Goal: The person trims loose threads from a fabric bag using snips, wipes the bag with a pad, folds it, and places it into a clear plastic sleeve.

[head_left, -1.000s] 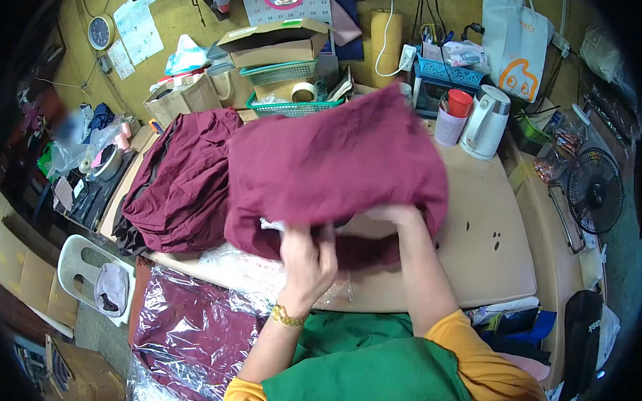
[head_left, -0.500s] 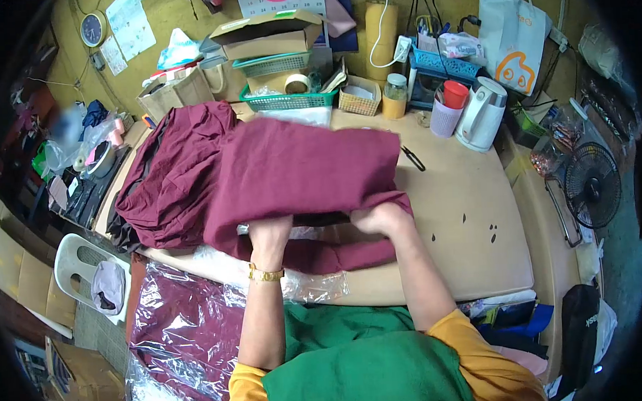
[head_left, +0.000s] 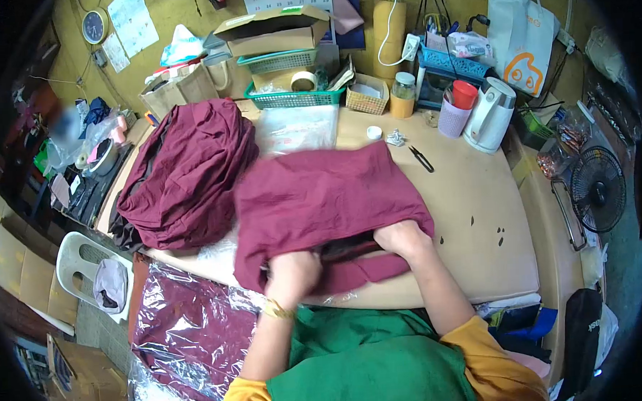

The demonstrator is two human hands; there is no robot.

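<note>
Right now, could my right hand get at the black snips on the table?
Probably yes: the black snips lie uncovered on the table, clear of the maroon cloth, though your right hand would first have to leave that cloth.

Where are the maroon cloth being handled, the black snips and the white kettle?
Maroon cloth (head_left: 328,189), head view: middle of its upper side.
Black snips (head_left: 422,160), head view: middle of the tool.
White kettle (head_left: 493,121), head view: side of its body.

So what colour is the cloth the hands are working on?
The cloth is maroon on the outside, seen best in the head view.
</note>
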